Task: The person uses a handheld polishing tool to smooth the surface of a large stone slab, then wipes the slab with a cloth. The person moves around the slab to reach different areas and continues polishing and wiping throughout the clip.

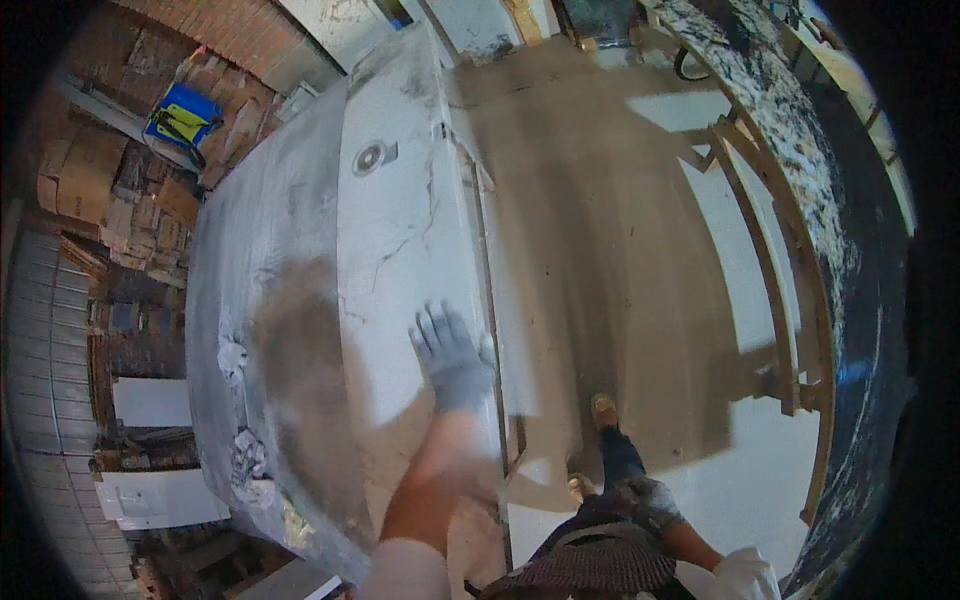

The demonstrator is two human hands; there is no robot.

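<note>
My left hand (pixel 450 355), in a grey glove, lies flat on the white slab (pixel 400 230), close to its right edge. Its fingers are stretched out and a little apart, and nothing is in them. Further up the same slab sits a round grey disc (pixel 371 158) with a hole in its middle. Fine dark lines run across the slab's surface between the disc and my hand. My right hand (pixel 745 576), in a whitish glove, hangs low by my right side at the lower edge. Its fingers are too indistinct to read.
Left of the white slab, a greyish surface (pixel 290 210) bears crumpled white rags (pixel 232 360). A blue and yellow item (pixel 184 118) and cardboard boxes (pixel 85 170) stand beyond. On the right, a wooden frame (pixel 760 235) stands beside a black-and-white patterned slab (pixel 800 150). My shoes (pixel 604 410) are on the floor.
</note>
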